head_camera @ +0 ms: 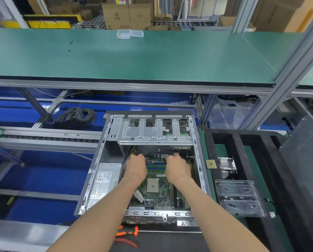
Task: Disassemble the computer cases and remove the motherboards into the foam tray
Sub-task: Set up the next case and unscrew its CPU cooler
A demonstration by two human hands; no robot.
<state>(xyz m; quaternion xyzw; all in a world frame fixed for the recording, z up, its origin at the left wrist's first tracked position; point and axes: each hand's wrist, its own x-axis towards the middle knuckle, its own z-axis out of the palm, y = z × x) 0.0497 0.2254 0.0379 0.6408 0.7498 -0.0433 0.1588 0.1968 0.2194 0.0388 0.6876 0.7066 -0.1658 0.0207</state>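
An open grey computer case lies flat in front of me, its side panel off. Inside it sits the green motherboard with an empty CPU socket and blue memory slots. My left hand and my right hand both reach into the case, fingers curled down over the board's far edge beside the memory slots. What the fingertips hold is hidden. The black foam tray stands right of the case.
A silver drive cage spans the case's far end and a power supply fills its left side. On the tray lie a CPU chip, a heatsink and a clear plastic parts tray. Orange pliers lie near me; a cable coil lies left.
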